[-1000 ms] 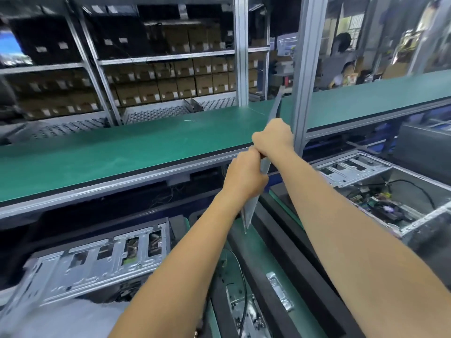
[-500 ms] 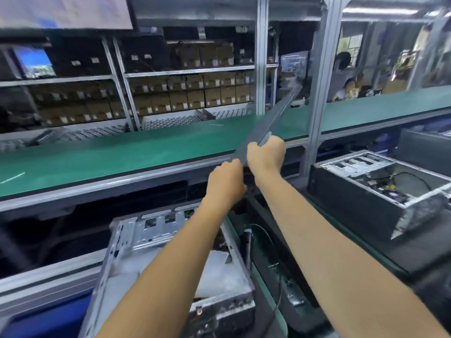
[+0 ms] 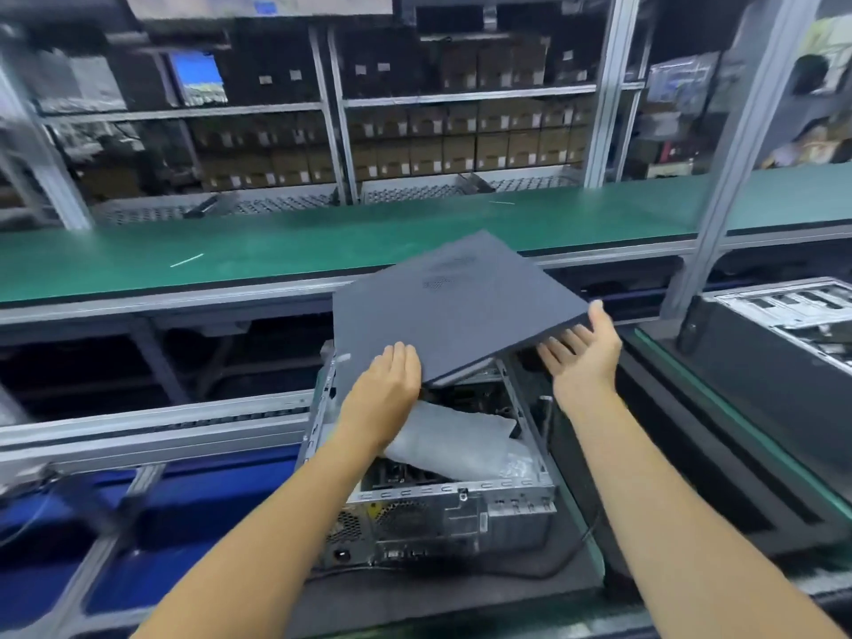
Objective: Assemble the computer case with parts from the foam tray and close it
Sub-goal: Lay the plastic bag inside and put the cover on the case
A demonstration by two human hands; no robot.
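Observation:
A dark grey side panel [image 3: 454, 306] hangs tilted over the open computer case [image 3: 433, 514], its near edge low and its far corner raised. My left hand [image 3: 385, 389] lies on top of the panel's near left corner, fingers over the edge. My right hand [image 3: 583, 348] cups the panel's right corner from below, thumb on the rim. The case lies on its side with its metal rear face toward me. A white plastic bag [image 3: 456, 442] sits inside it among dark parts.
A long green shelf [image 3: 276, 251] runs across behind the panel. A second open case [image 3: 783, 325] stands at the right on a black foam tray [image 3: 719, 458]. An aluminium post [image 3: 737, 145] rises right of the panel. Blue bins [image 3: 193, 509] sit low left.
The panel was held edge-on and upright near the post. It has swung down and left, now lying nearly flat over the open case, and my hands have shifted to its near corners.

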